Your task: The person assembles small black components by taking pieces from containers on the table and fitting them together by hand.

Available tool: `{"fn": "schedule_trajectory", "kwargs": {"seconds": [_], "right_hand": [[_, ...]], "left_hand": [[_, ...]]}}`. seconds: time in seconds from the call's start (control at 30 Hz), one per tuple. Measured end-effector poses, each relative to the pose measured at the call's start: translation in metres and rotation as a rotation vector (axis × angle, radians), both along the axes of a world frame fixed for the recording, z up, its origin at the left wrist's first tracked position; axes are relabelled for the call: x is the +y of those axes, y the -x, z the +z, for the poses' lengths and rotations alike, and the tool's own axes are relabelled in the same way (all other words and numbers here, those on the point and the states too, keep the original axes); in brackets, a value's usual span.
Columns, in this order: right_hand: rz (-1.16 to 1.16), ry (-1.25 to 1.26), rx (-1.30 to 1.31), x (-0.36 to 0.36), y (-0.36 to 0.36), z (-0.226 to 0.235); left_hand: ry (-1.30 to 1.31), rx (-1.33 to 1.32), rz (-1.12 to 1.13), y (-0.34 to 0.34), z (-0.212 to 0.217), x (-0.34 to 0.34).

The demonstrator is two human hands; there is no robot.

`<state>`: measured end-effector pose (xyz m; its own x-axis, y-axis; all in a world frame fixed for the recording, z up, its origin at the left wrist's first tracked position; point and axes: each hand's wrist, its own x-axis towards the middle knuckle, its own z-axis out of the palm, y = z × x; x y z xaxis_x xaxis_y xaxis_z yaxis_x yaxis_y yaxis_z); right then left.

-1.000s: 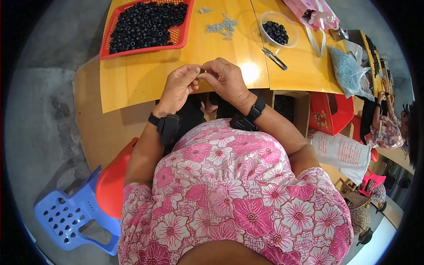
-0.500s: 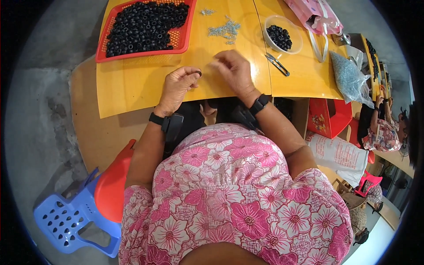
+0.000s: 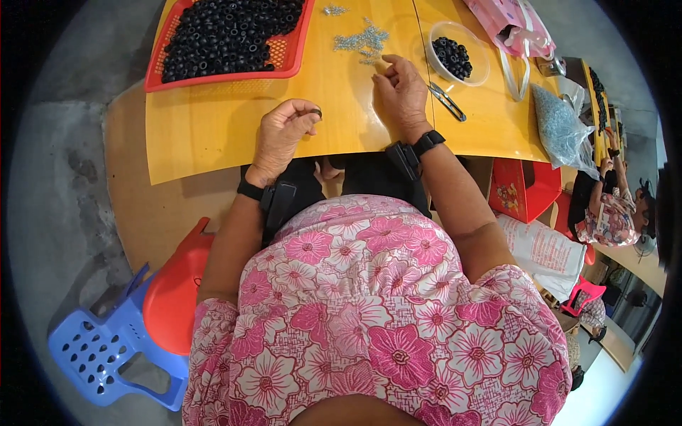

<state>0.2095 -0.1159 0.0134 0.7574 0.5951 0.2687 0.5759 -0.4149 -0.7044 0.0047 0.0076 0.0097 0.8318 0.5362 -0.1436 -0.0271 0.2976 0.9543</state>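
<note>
My left hand is above the near part of the yellow table, thumb and fingers pinched on a small black ring. To its right, my right hand reaches forward with thumb and forefinger apart, and nothing shows between them. Its fingertips are just short of a loose pile of small silvery metal pieces. A smaller group of the same pieces lies farther back. Beyond my left hand, a red mesh basket holds a heap of black rings.
Right of my right hand lie thread snips and a clear round tub with black rings inside. Farther right are a pink bag and a clear bag of silvery pieces. A blue plastic chair stands at lower left. Another person works at far right.
My right hand has moved away from my left, forward and to the right toward the silvery pile, its fingers now apart. My left hand keeps the black ring in nearly the same place.
</note>
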Motion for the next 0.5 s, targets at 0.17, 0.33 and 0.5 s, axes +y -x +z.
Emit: {"fn": "schedule_trajectory", "kwargs": {"seconds": [0.17, 0.33, 0.5], "right_hand": [[0.088, 0.023, -0.093, -0.002, 0.002, 0.006], [0.097, 0.005, -0.081, -0.002, 0.002, 0.005], [0.084, 0.04, -0.123, -0.001, 0.006, 0.013]], "left_hand": [[0.017, -0.015, 0.005, 0.001, 0.0, 0.0], [-0.005, -0.019, -0.012, 0.0, -0.001, 0.0], [-0.004, -0.027, -0.005, 0.001, 0.002, -0.001]]}}
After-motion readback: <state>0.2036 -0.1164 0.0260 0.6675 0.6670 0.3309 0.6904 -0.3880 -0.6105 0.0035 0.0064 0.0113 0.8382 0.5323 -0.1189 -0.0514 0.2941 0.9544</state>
